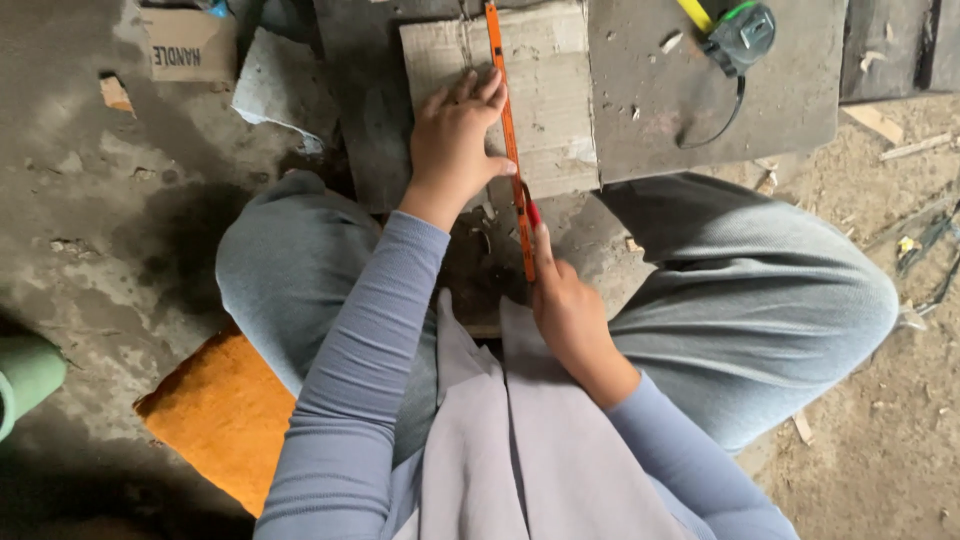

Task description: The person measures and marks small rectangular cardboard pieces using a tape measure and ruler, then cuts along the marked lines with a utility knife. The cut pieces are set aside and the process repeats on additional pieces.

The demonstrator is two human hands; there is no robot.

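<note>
Here, orange ruler (507, 120) (long, thin) on board (550, 90)

A rough workshop or building-site floor: bare dusty concrete floor (130, 230) strewn with wood scraps (880, 122), a tape measure (742, 35) lying on a grey slab (700, 110), torn cardboard (190, 45) left of the slab.

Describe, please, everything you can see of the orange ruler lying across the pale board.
The orange ruler is long, thin and flat, with dark markings too small to read. It lies lengthwise across the pale board, its near end overhanging toward the person. The left hand presses beside it; the right hand holds a red-tipped tool against its near end.
</note>
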